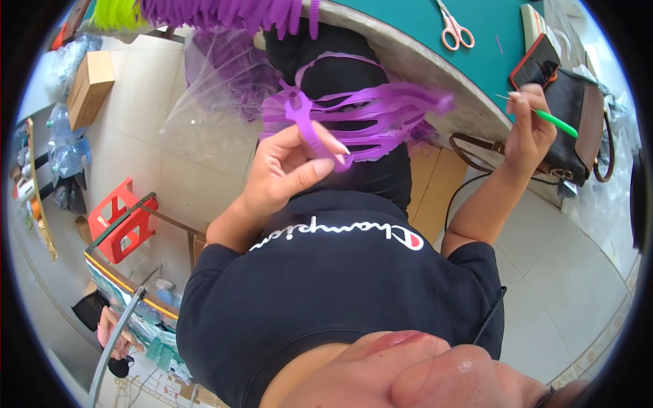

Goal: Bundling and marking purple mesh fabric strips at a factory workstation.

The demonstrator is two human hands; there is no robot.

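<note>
My left hand [282, 166] pinches a purple rubbery strap [307, 129] between thumb and fingers, its forked, ring-like end pointing up. Over my lap lies a bunch of joined purple rubbery strips [364, 119], spread lengthwise, with its right end blurred. Off to the right, my right hand [529, 129] is raised and closed round a slim pick with a green handle [556, 123]. The pick's thin metal tip points left, well apart from the strap.
Purple straps [231, 12] hang over the green tabletop's [415, 30] far left, beside lime-green ones [115, 13]. Pink-handled scissors [457, 32] and a phone [537, 62] lie on the table. A dark handbag [575, 126] sits right. A red stool [122, 221] and another person [112, 333] are left.
</note>
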